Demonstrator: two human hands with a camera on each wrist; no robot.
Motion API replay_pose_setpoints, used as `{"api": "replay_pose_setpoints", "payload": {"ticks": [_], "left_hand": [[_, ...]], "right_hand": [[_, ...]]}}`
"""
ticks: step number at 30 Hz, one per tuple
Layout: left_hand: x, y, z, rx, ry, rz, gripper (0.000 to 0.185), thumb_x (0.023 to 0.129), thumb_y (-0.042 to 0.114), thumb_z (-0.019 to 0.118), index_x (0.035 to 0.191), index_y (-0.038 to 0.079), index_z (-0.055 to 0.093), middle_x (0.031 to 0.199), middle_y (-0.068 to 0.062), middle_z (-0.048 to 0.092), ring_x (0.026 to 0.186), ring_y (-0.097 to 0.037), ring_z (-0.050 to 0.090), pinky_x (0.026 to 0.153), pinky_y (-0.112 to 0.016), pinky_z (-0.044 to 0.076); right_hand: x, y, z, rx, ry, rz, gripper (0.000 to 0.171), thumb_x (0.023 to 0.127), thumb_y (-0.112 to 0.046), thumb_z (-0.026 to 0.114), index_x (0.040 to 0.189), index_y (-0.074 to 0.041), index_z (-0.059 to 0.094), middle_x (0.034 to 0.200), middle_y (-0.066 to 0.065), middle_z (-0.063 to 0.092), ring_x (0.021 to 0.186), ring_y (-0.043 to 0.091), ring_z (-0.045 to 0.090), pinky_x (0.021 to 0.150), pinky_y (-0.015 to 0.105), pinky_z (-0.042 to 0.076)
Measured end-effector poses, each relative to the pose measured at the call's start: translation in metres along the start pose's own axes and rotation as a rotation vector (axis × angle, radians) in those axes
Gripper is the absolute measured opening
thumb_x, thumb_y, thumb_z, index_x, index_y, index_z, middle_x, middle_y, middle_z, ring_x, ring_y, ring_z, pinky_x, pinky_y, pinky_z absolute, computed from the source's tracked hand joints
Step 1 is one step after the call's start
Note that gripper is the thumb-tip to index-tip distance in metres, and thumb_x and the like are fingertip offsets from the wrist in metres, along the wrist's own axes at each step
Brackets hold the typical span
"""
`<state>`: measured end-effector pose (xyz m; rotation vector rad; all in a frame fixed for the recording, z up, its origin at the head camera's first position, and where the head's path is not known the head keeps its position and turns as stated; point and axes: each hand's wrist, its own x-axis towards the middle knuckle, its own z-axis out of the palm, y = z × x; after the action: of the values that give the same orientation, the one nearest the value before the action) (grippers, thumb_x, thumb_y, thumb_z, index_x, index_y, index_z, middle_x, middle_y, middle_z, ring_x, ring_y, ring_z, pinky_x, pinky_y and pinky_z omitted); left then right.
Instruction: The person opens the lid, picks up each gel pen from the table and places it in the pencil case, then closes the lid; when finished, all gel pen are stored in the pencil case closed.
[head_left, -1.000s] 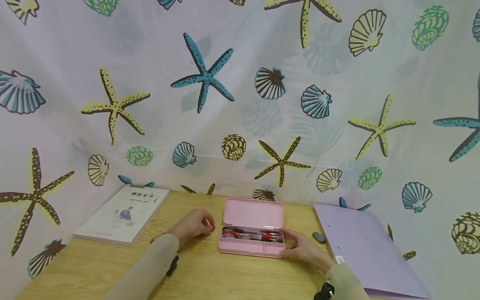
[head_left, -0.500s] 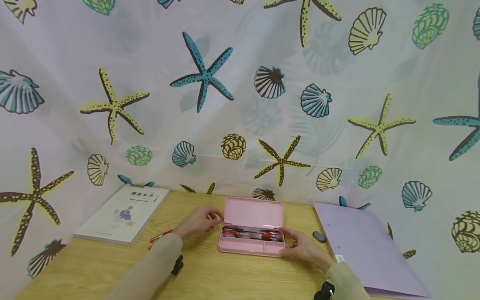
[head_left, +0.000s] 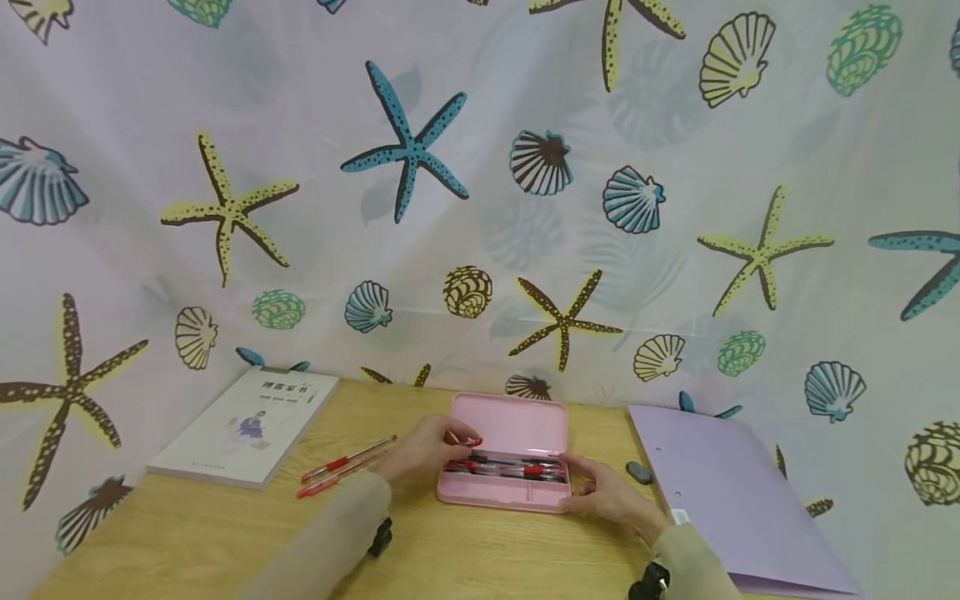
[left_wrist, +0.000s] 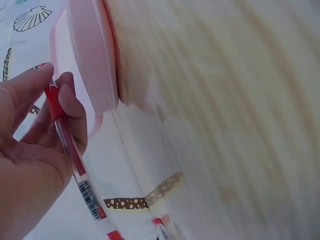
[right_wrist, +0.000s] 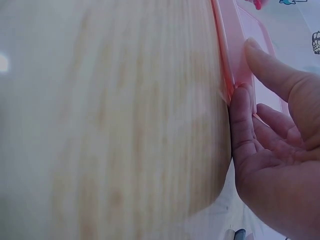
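One pink pencil case lies open on the wooden table, its lid propped up on the far side. The left hand sits at the case's left end, fingers curled around a single red pen, pinched between thumb and fingertips; the left wrist view shows the same pen crossing the palm, with its clear barrel and red cap end. The pen's tip end reaches over the left part of the tray, just beside the lid.

Inside the tray, just right of the left hand, lies a row of pens with red and dark parts; they overlap too much to count exactly. To the left of that hand, two more red pens lie side by side on the table, close together and apart from the case.

The right hand rests at the case's right end, fingers only loosely bent, thumb and fingertips touching the pink wall; the right wrist view shows the fingers pressed against the edge.

Beyond the right hand lie one small grey eraser and, further right, one lilac folder. Well left of the left hand lies one white book. A curtain printed with starfish and shells hangs behind.
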<state>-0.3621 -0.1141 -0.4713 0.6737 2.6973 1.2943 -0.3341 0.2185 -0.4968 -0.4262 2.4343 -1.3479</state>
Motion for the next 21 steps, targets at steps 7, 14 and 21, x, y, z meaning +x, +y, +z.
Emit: {"api": "replay_pose_setpoints", "payload": {"ticks": [7,14,21], "left_hand": [[0.009,0.012,0.015,0.054,-0.004,0.043,0.015,0.094,0.014,0.065,0.104,0.015,0.076,0.096,0.003,0.071,0.081,-0.012,0.057,0.074,-0.027,0.049],[0.015,0.021,0.032,0.126,-0.003,0.071,0.016,0.092,0.009,0.066,0.105,0.012,0.075,0.098,0.003,0.070,0.082,-0.011,0.056,0.075,-0.029,0.049],[0.019,0.034,0.047,0.058,-0.027,0.118,0.014,0.088,0.003,0.067,0.100,0.005,0.076,0.095,-0.004,0.073,0.084,-0.009,0.061,0.080,-0.030,0.052]], "right_hand": [[0.001,0.000,0.001,-0.005,0.013,0.004,0.084,0.079,-0.024,0.083,0.150,-0.014,0.040,0.147,0.018,0.044,0.078,0.015,0.055,0.067,0.028,0.044],[0.001,-0.002,0.003,-0.002,0.012,0.016,0.084,0.079,-0.023,0.082,0.150,-0.013,0.039,0.149,0.019,0.043,0.079,0.015,0.055,0.069,0.028,0.044],[0.001,-0.002,0.003,0.008,0.014,0.017,0.084,0.079,-0.024,0.082,0.150,-0.014,0.040,0.147,0.017,0.045,0.080,0.015,0.057,0.069,0.027,0.045]]}}
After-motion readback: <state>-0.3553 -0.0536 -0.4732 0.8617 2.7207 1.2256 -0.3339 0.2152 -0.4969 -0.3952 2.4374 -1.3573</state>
